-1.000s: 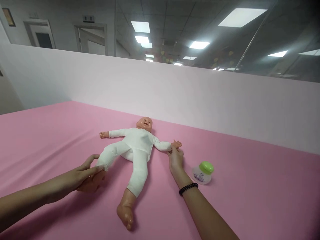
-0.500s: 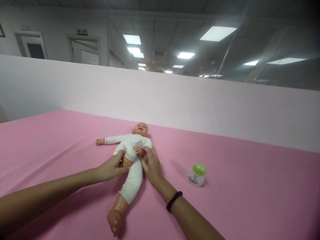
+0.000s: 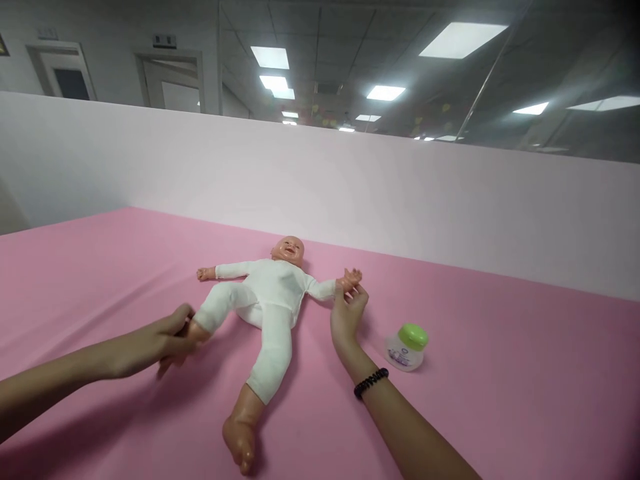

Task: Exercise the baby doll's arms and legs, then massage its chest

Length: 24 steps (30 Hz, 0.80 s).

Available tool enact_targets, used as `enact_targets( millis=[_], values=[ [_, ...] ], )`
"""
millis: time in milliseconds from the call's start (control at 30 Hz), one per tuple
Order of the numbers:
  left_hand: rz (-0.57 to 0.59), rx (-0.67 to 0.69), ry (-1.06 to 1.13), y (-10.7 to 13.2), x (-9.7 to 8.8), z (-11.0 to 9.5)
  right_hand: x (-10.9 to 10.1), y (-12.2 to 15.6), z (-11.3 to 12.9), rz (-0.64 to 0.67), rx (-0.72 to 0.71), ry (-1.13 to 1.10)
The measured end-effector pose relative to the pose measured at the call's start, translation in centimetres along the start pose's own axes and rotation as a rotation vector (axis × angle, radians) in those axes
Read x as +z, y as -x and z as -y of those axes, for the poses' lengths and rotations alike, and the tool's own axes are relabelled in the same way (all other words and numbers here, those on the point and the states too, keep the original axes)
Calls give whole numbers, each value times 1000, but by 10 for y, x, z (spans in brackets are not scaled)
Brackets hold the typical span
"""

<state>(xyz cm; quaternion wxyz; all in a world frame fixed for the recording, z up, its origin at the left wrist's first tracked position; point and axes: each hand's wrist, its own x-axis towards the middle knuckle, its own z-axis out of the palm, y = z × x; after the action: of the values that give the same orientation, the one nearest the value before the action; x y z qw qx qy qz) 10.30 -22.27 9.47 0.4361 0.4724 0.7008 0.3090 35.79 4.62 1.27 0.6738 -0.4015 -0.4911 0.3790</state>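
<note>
A plastic baby doll [image 3: 273,287] in a white long-sleeved bodysuit lies on its back on a pink sheet [image 3: 100,280]. My left hand [image 3: 173,338] is wrapped around the foot at the end of the doll's bent leg, on the left of the view, and hides most of that foot. My right hand [image 3: 349,308] pinches the doll's outstretched hand, whose small plastic fingers show above mine. A small cream jar [image 3: 406,348] with a green lid stands just right of my right hand, not touching it.
A pale pink board [image 3: 320,193] runs along the far edge of the sheet. Beyond it I see a glass partition, office doors and lit ceiling panels. A black coiled band circles my right wrist.
Both hands have moved apart from the doll's middle. The doll's arm, earlier folded over its belly, now lies stretched out to the right, and its leg is drawn out to the left.
</note>
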Motion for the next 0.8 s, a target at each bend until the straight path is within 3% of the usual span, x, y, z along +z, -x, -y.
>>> enact_targets(
  millis=[67,100,200,267,300,367,500,567,667,800],
  values=[
    [-104,103,-7,-24,10,-19,2,15,8,139,-188,64],
    [-104,144,-3,-38,17,-30,3,22,10,225,-292,107],
    [18,177,-3,-76,41,-59,4,38,13,515,-546,237],
    [70,191,-2,-90,51,-71,3,41,11,619,-570,277],
    [82,204,1,-91,53,-74,3,40,10,615,-520,267],
    [87,206,3,-82,48,-70,3,34,8,489,-341,186],
    [132,62,-10,-34,19,-39,1,10,-5,98,27,-33],
    [173,-16,-34,-9,6,-25,-1,0,-13,-31,141,-93],
    [172,-40,-73,5,0,-21,-2,-4,-14,-80,184,-118],
    [60,109,-23,-30,13,-52,1,15,3,9,7,-94]
  ],
)
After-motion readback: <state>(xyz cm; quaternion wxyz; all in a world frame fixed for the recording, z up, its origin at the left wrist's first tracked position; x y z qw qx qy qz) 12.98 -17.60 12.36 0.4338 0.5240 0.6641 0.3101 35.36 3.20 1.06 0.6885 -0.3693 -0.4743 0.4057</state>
